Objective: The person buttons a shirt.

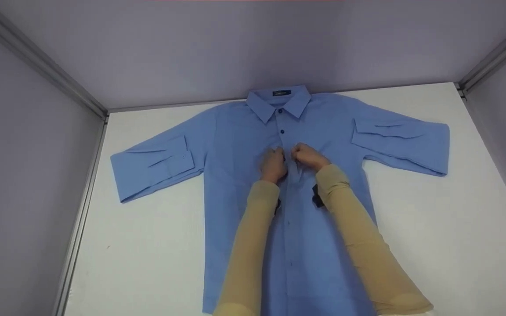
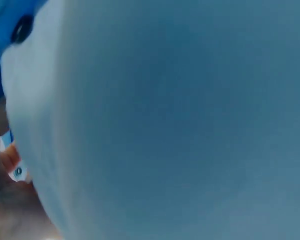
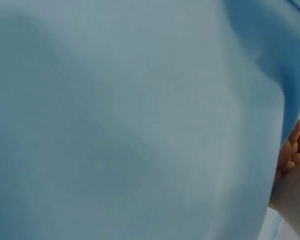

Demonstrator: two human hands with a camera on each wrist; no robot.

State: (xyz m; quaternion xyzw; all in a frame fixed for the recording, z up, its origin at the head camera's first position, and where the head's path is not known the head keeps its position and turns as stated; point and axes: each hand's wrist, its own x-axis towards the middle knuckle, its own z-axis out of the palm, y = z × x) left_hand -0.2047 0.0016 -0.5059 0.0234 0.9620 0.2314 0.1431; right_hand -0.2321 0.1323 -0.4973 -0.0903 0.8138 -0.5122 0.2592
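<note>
Blue shirt (image 1: 231, 210) runs lengthwise toward you, its placket (image 1: 292, 245) between your left hand (image 1: 274, 165) and right hand (image 1: 310, 156), both pinching cloth.

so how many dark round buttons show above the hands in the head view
2: an upper dark round button at the blue shirt collar and a lower dark round button below that. The left hand and right hand may hide more.

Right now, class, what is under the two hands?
A blue shirt, which shows around the left hand and the right hand. The part directly beneath each is covered, so any detail there cannot be seen.
</note>
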